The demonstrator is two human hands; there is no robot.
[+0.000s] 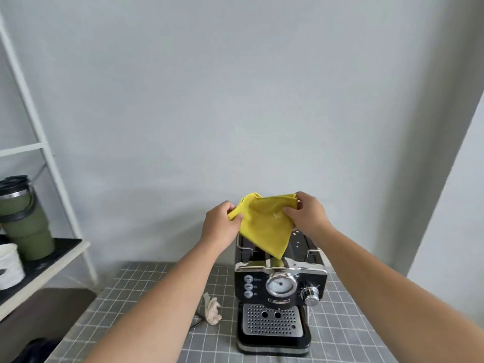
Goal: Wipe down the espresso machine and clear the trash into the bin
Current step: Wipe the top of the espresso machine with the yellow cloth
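A black and chrome espresso machine point(280, 292) stands on the grey tiled counter point(146, 281), facing me. Above its top, both hands hold a yellow cloth point(264, 224) spread in the air. My left hand point(220, 226) pinches the cloth's left corner and my right hand point(306, 213) grips its upper right edge. The cloth's lower corner hangs down to just above the machine's top. A crumpled beige paper scrap point(212, 309) lies on the counter to the left of the machine.
A white shelf frame point(47, 158) stands at the left, carrying a green tumbler with a dark lid point(23, 218) and a white container point(9, 265). A plain grey wall is behind the machine. A thin dark item point(196, 324) lies by the paper scrap.
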